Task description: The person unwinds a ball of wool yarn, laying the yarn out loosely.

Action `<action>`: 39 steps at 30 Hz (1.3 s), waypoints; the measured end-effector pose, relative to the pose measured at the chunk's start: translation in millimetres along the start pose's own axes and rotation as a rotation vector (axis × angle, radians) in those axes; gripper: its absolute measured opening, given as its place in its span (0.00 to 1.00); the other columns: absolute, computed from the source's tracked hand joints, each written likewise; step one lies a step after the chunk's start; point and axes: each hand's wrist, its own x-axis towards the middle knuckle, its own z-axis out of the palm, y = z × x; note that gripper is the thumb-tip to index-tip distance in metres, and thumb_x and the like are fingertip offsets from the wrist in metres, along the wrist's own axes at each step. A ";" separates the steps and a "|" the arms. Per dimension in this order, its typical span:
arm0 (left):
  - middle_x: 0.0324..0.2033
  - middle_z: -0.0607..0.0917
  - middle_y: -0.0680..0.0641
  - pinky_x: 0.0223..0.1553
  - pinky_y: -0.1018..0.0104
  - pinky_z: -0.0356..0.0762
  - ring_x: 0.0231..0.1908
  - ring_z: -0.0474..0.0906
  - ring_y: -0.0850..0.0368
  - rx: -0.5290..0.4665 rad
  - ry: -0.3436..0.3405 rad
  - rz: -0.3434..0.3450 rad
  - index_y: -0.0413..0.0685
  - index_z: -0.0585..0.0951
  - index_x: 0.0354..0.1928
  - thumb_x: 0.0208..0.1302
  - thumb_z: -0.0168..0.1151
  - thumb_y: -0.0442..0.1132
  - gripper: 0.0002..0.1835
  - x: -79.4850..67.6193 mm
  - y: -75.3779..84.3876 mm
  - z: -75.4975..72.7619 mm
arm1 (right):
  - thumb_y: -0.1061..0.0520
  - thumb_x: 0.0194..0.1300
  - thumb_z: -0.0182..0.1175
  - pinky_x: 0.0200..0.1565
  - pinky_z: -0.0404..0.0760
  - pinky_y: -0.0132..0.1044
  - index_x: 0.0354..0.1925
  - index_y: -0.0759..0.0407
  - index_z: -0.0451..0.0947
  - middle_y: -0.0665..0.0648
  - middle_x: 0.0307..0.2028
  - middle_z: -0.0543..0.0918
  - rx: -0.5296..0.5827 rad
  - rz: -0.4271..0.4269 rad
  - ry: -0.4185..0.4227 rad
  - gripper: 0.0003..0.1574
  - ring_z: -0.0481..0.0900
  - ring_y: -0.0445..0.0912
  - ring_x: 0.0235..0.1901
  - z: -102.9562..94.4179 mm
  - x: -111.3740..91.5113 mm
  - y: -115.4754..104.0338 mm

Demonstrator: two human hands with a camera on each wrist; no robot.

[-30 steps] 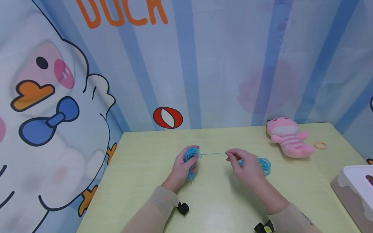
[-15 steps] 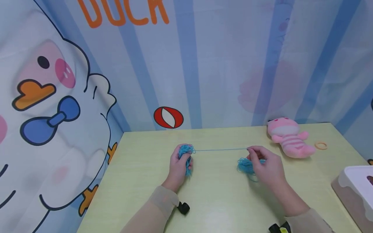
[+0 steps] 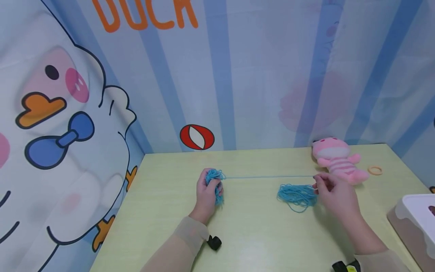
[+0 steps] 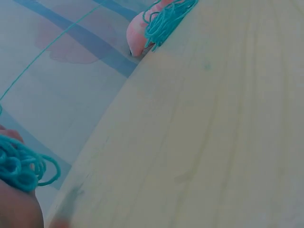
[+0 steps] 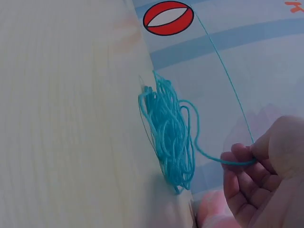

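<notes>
My left hand (image 3: 206, 194) grips a bundle of turquoise yarn (image 3: 216, 175), its loops spilling over the fingers and below the palm. From that bundle a single strand (image 3: 268, 176) runs taut across to my right hand (image 3: 338, 192), which pinches it between thumb and fingertips. Beneath the strand a second heap of loose yarn (image 3: 296, 194) lies on the table, just left of the right hand. In the right wrist view a slack length of yarn (image 5: 198, 137) leads from this heap (image 5: 168, 137) up to the pinching fingers (image 5: 242, 154).
A pink striped plush toy (image 3: 334, 158) lies at the table's back right, partly behind the right hand. Beside it is a small orange ring (image 3: 375, 170). A white-lidded box (image 3: 412, 219) stands at the right edge of the table (image 3: 251, 234). A printed curtain (image 3: 258, 75) hangs behind.
My right hand has moved to the right, drawing the strand longer and uncovering the yarn heap on the table. The left hand has shifted slightly left with its bundle.
</notes>
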 end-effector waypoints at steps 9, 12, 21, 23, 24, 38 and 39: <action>0.35 0.76 0.50 0.33 0.69 0.76 0.28 0.72 0.55 0.037 -0.007 -0.032 0.50 0.75 0.62 0.80 0.50 0.31 0.14 -0.9 0.4 -1.3 | 0.51 0.81 0.62 0.34 0.78 0.37 0.53 0.66 0.90 0.63 0.39 0.92 -0.182 0.054 -0.115 0.20 0.85 0.52 0.36 -1.6 0.8 17.5; 0.39 0.77 0.51 0.38 0.69 0.81 0.31 0.75 0.54 0.084 -0.046 -0.103 0.56 0.75 0.73 0.81 0.55 0.34 0.23 -0.6 0.3 -1.3 | 0.49 0.80 0.64 0.34 0.77 0.39 0.55 0.64 0.90 0.62 0.40 0.93 -0.220 0.094 -0.192 0.22 0.87 0.52 0.37 1.2 2.0 17.3; 0.48 0.81 0.40 0.48 0.68 0.85 0.36 0.80 0.53 0.241 -0.177 -0.174 0.53 0.79 0.75 0.83 0.62 0.39 0.23 -0.6 0.1 1.6 | 0.57 0.74 0.62 0.41 0.80 0.52 0.58 0.66 0.86 0.70 0.51 0.85 -0.186 0.005 -0.112 0.20 0.81 0.60 0.45 17.9 -4.3 -5.2; 0.49 0.82 0.41 0.46 0.68 0.85 0.35 0.80 0.53 0.229 -0.194 -0.178 0.49 0.79 0.75 0.82 0.62 0.38 0.23 -0.2 0.1 2.4 | 0.60 0.73 0.62 0.46 0.80 0.59 0.56 0.65 0.86 0.70 0.52 0.84 -0.150 -0.081 -0.031 0.17 0.80 0.63 0.49 26.6 -6.2 -17.9; 0.50 0.82 0.41 0.45 0.67 0.84 0.35 0.79 0.52 0.220 -0.202 -0.176 0.47 0.78 0.75 0.82 0.62 0.37 0.23 0.1 0.0 2.7 | 0.61 0.72 0.62 0.50 0.81 0.61 0.54 0.65 0.87 0.69 0.51 0.85 -0.131 -0.135 0.002 0.15 0.80 0.64 0.52 32.0 -6.6 -24.9; 0.56 0.87 0.44 0.44 0.69 0.86 0.35 0.81 0.55 0.245 -0.254 -0.175 0.43 0.80 0.73 0.81 0.64 0.35 0.22 -1.2 2.4 4.1 | 0.50 0.82 0.64 0.61 0.88 0.57 0.66 0.59 0.85 0.57 0.56 0.93 -0.061 -0.290 -0.333 0.22 0.90 0.56 0.59 120.9 -8.7 -104.0; 0.55 0.87 0.45 0.44 0.69 0.86 0.35 0.81 0.54 0.245 -0.257 -0.172 0.44 0.80 0.73 0.81 0.64 0.34 0.22 -1.5 2.7 4.4 | 0.51 0.82 0.64 0.59 0.89 0.56 0.63 0.58 0.87 0.55 0.53 0.94 -0.059 -0.274 -0.331 0.20 0.91 0.55 0.56 124.2 -9.1 -105.7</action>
